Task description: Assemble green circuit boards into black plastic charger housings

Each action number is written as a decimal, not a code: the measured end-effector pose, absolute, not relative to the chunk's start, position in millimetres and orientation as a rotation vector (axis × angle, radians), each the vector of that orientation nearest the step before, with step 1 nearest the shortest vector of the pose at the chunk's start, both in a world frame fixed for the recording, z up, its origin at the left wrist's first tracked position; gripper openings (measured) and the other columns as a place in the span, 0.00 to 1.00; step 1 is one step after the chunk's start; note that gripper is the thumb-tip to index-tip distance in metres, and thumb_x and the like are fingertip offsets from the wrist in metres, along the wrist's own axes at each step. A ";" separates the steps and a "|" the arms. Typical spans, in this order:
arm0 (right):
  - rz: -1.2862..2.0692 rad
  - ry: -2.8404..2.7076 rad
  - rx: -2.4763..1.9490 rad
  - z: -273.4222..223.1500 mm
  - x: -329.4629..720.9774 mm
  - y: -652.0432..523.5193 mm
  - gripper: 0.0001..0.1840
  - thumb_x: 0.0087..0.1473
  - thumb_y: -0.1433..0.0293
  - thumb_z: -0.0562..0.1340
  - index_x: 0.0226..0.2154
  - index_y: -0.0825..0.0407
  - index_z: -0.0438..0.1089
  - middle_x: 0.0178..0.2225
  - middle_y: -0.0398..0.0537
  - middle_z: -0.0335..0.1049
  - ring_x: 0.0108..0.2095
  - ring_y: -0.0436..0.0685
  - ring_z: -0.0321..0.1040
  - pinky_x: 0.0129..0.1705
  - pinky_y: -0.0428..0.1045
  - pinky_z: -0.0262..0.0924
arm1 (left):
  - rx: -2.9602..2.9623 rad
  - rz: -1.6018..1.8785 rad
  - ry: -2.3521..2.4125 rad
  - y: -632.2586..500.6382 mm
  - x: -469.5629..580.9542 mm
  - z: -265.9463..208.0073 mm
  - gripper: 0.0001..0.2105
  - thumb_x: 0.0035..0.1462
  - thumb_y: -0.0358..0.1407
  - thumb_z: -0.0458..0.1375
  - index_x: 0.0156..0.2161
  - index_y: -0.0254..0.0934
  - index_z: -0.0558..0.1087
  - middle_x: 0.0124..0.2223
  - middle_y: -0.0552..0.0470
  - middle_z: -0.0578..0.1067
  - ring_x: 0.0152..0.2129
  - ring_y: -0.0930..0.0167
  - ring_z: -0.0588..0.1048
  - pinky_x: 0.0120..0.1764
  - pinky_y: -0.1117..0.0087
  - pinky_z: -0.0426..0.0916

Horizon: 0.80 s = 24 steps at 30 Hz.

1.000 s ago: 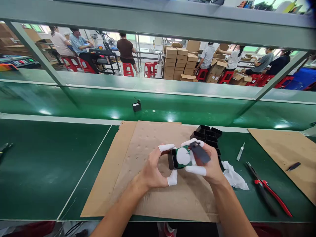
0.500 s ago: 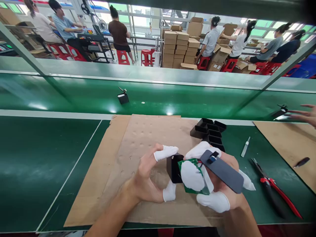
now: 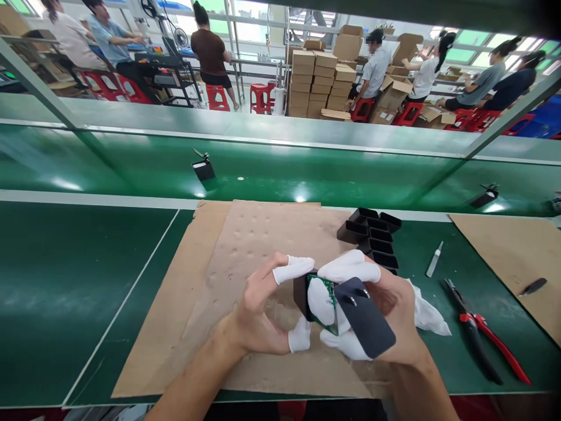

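My left hand (image 3: 267, 313), with white finger cots on thumb and finger, grips a black open box-shaped housing (image 3: 300, 297) by its top and bottom edges. In my right hand (image 3: 385, 298), also in finger cots, is a green circuit board (image 3: 331, 304) carrying a round white pad (image 3: 321, 301). The board's left part sits inside the housing's mouth. A flat dark cover plate (image 3: 366, 318) with small metal pins hangs at the board's right side, tilted over my right palm. How cover and board are joined is hidden.
Several black empty housings (image 3: 372, 237) stand on the cardboard sheet (image 3: 210, 327). Red-handled pliers (image 3: 482, 330), a white tube (image 3: 435, 260) and a crumpled white cloth (image 3: 427, 310) lie right. Black units (image 3: 204, 169) rest on the green belt (image 3: 280, 175). People sit beyond.
My right hand has moved left, bringing the board into the housing. The cover plate has swung lower. Units on the belt have shifted left, and another person's hand at right has withdrawn.
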State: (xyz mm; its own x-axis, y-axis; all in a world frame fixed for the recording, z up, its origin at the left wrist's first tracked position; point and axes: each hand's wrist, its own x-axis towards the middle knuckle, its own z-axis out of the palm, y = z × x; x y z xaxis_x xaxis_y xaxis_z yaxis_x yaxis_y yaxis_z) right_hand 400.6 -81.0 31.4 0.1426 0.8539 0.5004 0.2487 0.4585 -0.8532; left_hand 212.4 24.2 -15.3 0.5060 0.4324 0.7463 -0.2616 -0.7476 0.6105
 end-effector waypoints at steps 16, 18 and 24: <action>0.642 -1.432 -1.044 24.9 402.3 -80.6 0.34 0.41 0.69 0.84 0.51 0.40 0.81 0.46 0.52 0.82 0.46 0.70 0.80 0.43 0.61 0.78 | 2.081 1.303 0.126 25.3 212.4 -16.9 0.43 0.40 0.26 0.72 0.66 0.34 0.71 0.52 0.38 0.80 0.46 0.54 0.82 0.45 0.53 0.83; 0.647 -1.428 -1.050 24.1 401.8 -80.6 0.34 0.41 0.70 0.84 0.51 0.40 0.81 0.46 0.52 0.82 0.46 0.69 0.80 0.43 0.61 0.78 | 2.086 1.311 0.117 25.6 212.4 -17.4 0.43 0.39 0.26 0.72 0.65 0.33 0.72 0.52 0.37 0.80 0.47 0.54 0.82 0.46 0.53 0.83; 0.648 -1.436 -1.053 25.9 401.0 -80.1 0.33 0.42 0.72 0.83 0.51 0.40 0.80 0.45 0.51 0.82 0.43 0.67 0.80 0.43 0.60 0.76 | 2.101 1.326 0.126 25.7 213.0 -15.8 0.42 0.40 0.27 0.72 0.64 0.34 0.72 0.51 0.38 0.80 0.45 0.56 0.82 0.44 0.56 0.82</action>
State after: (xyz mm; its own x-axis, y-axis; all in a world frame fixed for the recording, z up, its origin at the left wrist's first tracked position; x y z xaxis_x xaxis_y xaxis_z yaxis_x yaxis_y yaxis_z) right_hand 401.0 -80.1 25.9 0.0886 0.8794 0.4678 0.2309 0.4388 -0.8684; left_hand 213.0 25.7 -15.8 0.4858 0.4014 0.7764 -0.2475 -0.7888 0.5626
